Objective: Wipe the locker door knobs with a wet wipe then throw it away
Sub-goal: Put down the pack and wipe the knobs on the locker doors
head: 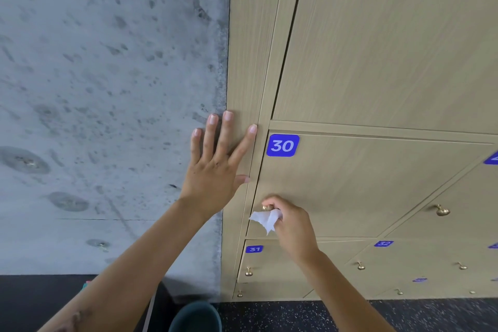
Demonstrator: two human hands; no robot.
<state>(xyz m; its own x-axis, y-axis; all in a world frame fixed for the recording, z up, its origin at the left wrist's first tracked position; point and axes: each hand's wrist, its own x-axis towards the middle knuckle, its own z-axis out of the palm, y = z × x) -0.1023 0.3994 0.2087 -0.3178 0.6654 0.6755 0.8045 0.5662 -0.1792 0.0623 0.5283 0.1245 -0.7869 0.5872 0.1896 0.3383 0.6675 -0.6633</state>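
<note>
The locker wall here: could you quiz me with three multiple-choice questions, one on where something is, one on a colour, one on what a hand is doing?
1. Where is the left hand?
A. Flat on the locker frame beside door 30
B. On door 32
C. Hanging at the person's side

2. What colour is the number label on door 30?
A. Red
B. Blue
C. Green

3. What is the right hand doing?
A. Resting open on the floor
B. Holding a white wet wipe at the knob of door 30
C. Pulling door 31 open

Answers: 1 A, its straight fingers lie spread on the frame left of the door. 2 B, the label is blue with white digits. 3 B, its curled fingers hold the wipe against the brass knob.
</note>
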